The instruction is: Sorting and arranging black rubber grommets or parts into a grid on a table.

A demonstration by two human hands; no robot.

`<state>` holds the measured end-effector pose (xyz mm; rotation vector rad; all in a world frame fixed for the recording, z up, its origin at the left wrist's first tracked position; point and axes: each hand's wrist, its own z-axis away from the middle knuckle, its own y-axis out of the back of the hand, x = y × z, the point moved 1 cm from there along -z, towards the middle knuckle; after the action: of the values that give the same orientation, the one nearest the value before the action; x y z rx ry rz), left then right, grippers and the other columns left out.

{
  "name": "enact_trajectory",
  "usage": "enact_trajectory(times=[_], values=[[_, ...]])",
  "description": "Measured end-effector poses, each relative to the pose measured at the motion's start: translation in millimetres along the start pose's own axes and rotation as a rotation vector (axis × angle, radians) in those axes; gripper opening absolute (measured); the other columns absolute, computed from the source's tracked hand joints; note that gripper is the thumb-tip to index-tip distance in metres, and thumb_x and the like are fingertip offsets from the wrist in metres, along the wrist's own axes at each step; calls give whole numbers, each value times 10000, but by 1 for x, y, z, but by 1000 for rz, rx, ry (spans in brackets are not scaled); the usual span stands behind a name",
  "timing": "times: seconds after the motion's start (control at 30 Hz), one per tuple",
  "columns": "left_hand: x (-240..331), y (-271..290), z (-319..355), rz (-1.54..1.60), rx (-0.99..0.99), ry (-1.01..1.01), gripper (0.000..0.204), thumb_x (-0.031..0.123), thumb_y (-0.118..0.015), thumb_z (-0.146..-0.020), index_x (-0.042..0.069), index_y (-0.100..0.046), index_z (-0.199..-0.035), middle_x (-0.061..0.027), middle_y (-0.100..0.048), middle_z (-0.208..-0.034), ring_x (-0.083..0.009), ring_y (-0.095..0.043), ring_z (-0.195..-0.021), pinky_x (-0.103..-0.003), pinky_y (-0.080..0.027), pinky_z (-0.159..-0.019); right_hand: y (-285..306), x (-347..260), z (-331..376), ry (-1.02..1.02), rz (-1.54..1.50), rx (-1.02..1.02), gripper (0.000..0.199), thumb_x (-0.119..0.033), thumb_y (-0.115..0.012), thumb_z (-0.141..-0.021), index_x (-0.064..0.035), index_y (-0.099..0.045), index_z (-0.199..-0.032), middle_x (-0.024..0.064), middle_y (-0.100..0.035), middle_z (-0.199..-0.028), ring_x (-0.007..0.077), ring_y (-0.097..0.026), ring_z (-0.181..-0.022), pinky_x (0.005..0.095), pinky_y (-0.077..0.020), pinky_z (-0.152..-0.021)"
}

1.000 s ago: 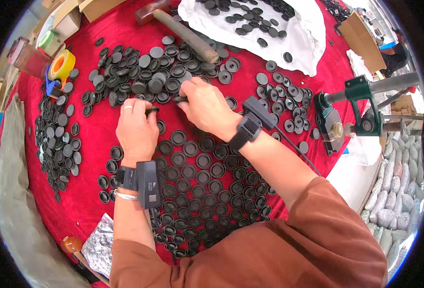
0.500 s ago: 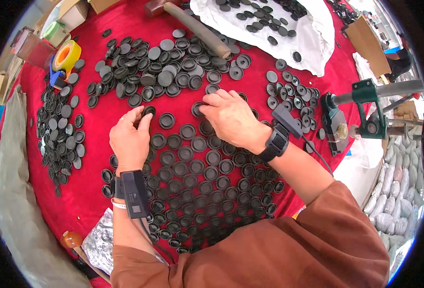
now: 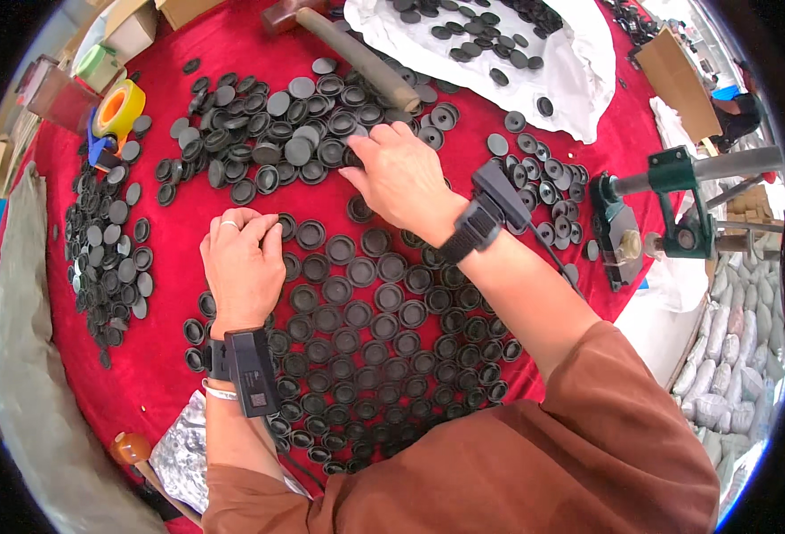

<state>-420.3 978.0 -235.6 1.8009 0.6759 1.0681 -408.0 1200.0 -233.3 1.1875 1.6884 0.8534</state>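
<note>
The right hand (image 3: 403, 178) had reached up into the loose pile of black caps (image 3: 268, 133), fingers curled among them, grip unclear; the left hand (image 3: 243, 262) pressed flat on the arranged caps (image 3: 366, 347).

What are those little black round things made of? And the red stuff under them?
The black round caps look like moulded rubber or plastic: matt, dull black, all the same shape with raised rims. Which of the two cannot be told by sight. The red cover seems to be cloth, maybe felt: soft, shineless, slightly fuzzy, draping over the table's edge.
</note>
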Motion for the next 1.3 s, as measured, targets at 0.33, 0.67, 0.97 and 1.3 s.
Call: enact_trajectory(times=[0.33, 0.67, 0.97, 1.3], values=[[-27, -10, -13, -78, 78, 53, 245, 163, -649, -861, 35, -669, -1069, -129, -614, -1121, -309, -578, -1037, -392, -478, -890, 10, -17, 8, 71, 19, -285, 246, -293, -713, -760, -50, -692, -799, 93, -637, -872, 278, -623, -900, 437, -511, -742], [-12, 12, -1, -147, 21, -11, 233, 199, -679, -820, 57, -680, -1004, -80, -630, -1075, -273, -564, -1043, -413, -425, -919, 8, -36, 4, 195, 109, -350, 165, -232, -681, -796, -74, -683, -844, 83, -584, -853, 269, -588, -874, 403, -482, -750], [-4, -7, -8, -159, -70, -60, 379, 182, -597, -885, 75, -575, -1248, -75, -563, -1319, -247, -486, -1253, -463, -327, -1077, -22, -43, -15, 173, 56, -343, 227, -118, -612, -745, -81, -647, -966, 112, -600, -923, 298, -595, -915, 422, -474, -776], [7, -2, 13, -81, -172, -193, 395, 168, -582, -894, 50, -559, -1270, -90, -522, -1375, -272, -495, -1239, -435, -339, -1076, 10, -5, 11, 38, -93, -106, 220, -171, -691, -799, -73, -669, -995, 123, -570, -893, 318, -571, -891, 411, -506, -753]])
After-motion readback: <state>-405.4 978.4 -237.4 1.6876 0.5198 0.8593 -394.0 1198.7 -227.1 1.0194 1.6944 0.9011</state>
